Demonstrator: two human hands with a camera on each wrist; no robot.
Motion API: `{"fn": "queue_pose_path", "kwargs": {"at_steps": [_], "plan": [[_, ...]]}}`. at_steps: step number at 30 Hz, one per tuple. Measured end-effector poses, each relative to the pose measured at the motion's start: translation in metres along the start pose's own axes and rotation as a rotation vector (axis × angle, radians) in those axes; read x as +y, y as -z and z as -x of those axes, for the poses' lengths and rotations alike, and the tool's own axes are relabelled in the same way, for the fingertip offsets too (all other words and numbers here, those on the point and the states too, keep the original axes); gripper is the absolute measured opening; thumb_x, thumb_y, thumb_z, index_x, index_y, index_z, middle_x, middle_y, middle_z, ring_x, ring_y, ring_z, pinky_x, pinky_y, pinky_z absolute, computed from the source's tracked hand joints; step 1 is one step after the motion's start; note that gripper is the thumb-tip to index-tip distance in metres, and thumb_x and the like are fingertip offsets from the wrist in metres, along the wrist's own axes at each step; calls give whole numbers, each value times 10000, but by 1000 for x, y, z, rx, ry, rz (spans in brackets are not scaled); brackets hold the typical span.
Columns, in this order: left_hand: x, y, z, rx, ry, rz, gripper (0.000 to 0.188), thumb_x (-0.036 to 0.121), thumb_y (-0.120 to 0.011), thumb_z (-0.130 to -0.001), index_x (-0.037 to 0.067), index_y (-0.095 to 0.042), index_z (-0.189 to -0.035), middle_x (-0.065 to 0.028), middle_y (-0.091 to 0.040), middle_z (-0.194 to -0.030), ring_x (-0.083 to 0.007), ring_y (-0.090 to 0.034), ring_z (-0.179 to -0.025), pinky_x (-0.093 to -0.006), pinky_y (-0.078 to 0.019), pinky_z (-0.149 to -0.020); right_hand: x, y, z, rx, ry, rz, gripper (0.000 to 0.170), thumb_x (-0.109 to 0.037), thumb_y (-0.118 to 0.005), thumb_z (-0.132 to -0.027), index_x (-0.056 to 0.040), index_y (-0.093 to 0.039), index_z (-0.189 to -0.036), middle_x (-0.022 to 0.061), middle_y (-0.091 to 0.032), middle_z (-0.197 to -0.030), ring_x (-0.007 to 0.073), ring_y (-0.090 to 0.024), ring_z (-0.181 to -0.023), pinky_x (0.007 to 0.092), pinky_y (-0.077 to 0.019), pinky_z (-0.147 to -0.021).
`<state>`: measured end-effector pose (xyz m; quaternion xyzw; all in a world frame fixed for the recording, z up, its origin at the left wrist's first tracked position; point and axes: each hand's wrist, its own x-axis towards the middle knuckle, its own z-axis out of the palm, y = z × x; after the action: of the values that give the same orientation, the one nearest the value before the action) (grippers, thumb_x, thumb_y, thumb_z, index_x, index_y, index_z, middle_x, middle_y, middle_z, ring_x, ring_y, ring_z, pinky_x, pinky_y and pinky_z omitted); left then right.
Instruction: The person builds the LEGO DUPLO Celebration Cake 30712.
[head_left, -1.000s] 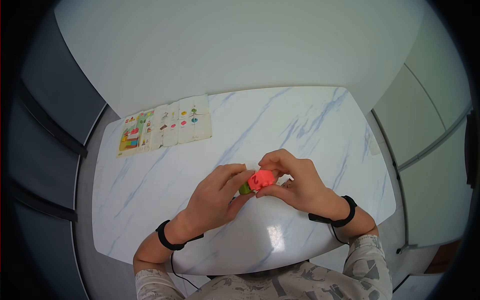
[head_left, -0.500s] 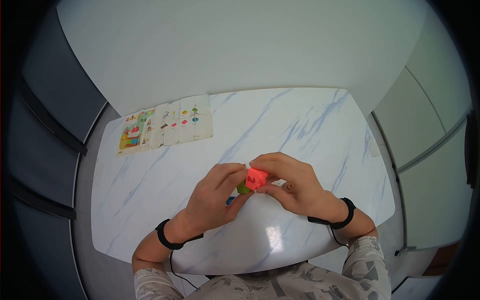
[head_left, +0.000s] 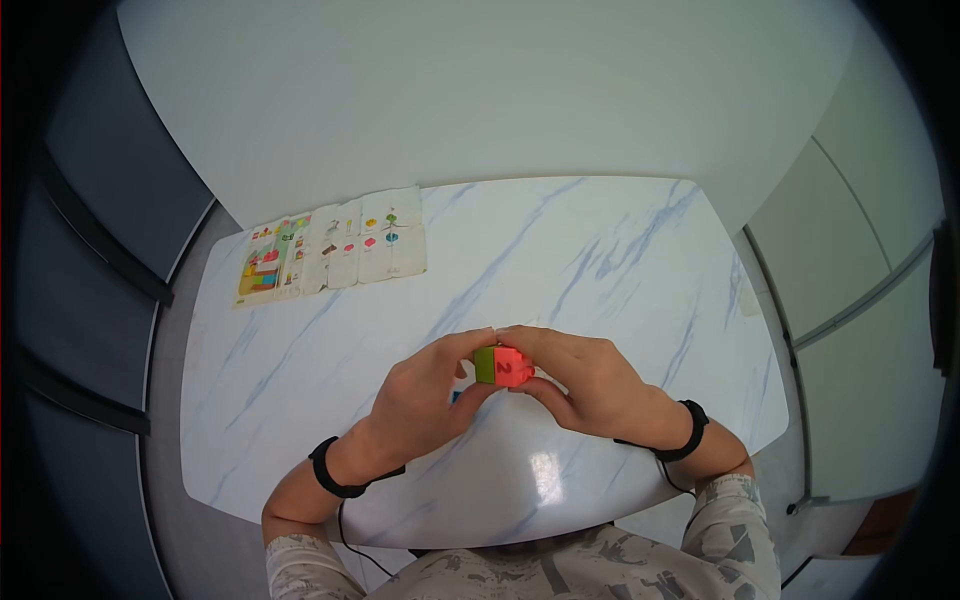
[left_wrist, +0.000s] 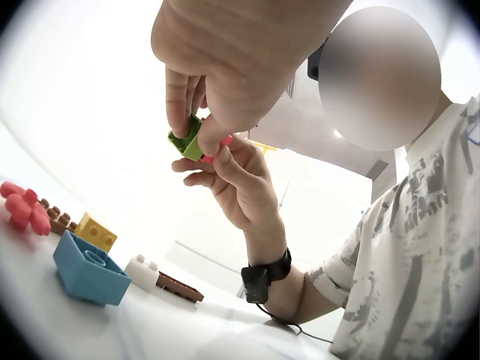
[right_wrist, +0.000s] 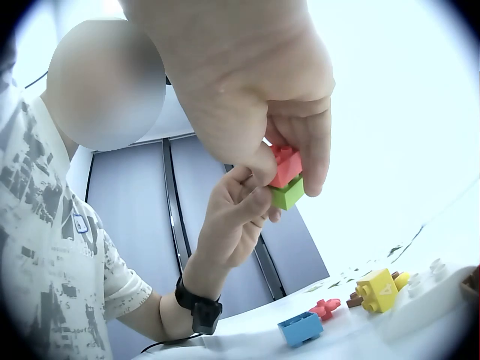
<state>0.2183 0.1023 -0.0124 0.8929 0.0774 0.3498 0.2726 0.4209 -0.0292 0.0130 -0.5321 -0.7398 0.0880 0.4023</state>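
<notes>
Between both hands, over the near middle of the table, a red toy brick (head_left: 509,367) marked with a 2 sits flush against a green brick (head_left: 485,365). My left hand (head_left: 425,390) pinches the green brick between thumb and fingers. From the other side, my right hand (head_left: 595,385) grips the red brick (right_wrist: 286,165), whose studs face that palm. The hollow underside of the green brick (left_wrist: 184,142) shows in the left wrist view. The fingertips of the two hands meet at the far side of the pair.
On the table below lie a blue brick (left_wrist: 90,270), a red flower-shaped piece (left_wrist: 26,210), a yellow brick (right_wrist: 379,291), a white brick (left_wrist: 141,271) and a brown piece (left_wrist: 180,287). A creased picture sheet (head_left: 335,245) lies at the back left of the table.
The red brick was tilted against the green one; it has turned and moved left into line with it. My right hand has shifted left, and the hands are closer together.
</notes>
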Motion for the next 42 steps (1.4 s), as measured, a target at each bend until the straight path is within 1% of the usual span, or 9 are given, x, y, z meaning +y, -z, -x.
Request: {"fn": "queue_pose_path", "kwargs": {"at_steps": [1,4,10,13,16,22,28,34,42], "plan": [[-1,0,1,-10,8,1,591,49,-881,-832,69,-617,-1360,-140,-732,-1230,-264,-765,-914,-341,-640,-744,-1,0,0,-17,-30,1,523,-65,-802,-913,-2,-617,-1398,181,-742,-1230,349,-761,-989,369,-634,-848],[0,4,-3,-10,-48,7,573,67,-883,-843,70,-623,-1354,-149,-730,-1264,-268,-772,-940,-337,-653,-756,2,0,1,-27,-26,-15,515,-81,-788,-931,-5,-609,-1408,183,-741,-1228,348,-762,-987,371,-633,-842],[-1,7,-7,0,-119,74,541,84,-881,-860,48,-630,-1338,-166,-736,-1241,-272,-777,-953,-332,-657,-767,1,7,1,-122,-91,-45,523,-154,-810,-933,6,-614,-1390,182,-757,-1149,343,-766,-951,371,-629,-811],[7,13,-8,-81,2,117,538,73,-874,-867,34,-624,-1342,-179,-734,-1220,-276,-780,-946,-340,-652,-791,7,7,2,-96,28,-2,564,-242,-758,-983,3,-547,-1445,172,-736,-1029,373,-728,-869,423,-592,-702],[7,14,-10,-92,1,123,535,65,-867,-872,25,-619,-1344,-186,-731,-1201,-271,-782,-939,-350,-647,-811,8,5,3,-109,11,-4,571,-251,-759,-981,5,-547,-1446,177,-726,-1006,377,-718,-845,433,-580,-696],[6,12,-11,-99,-22,125,522,64,-862,-875,15,-613,-1331,-192,-726,-1201,-284,-780,-929,-354,-645,-817,8,6,3,-132,-14,-27,539,-212,-748,-982,9,-553,-1432,185,-720,-998,389,-713,-853,446,-579,-717],[3,10,-10,-127,-7,126,529,60,-858,-878,14,-600,-1338,-186,-718,-1205,-285,-781,-939,-352,-642,-832,12,7,3,-156,-37,-87,496,-167,-730,-980,10,-562,-1412,193,-721,-1015,400,-715,-868,456,-579,-729],[2,6,-9,-134,31,150,511,53,-848,-885,21,-599,-1330,-183,-712,-1224,-285,-782,-966,-355,-641,-853,9,8,2,-149,-39,-15,504,-170,-738,-967,13,-563,-1403,205,-723,-1037,404,-718,-891,453,-585,-745],[2,8,-10,-126,18,140,533,83,-879,-864,32,-609,-1321,-179,-719,-1228,-280,-788,-971,-352,-643,-842,6,8,1,-166,-26,5,511,-186,-731,-985,-1,-549,-1425,187,-732,-1054,389,-727,-900,448,-595,-737]]}}
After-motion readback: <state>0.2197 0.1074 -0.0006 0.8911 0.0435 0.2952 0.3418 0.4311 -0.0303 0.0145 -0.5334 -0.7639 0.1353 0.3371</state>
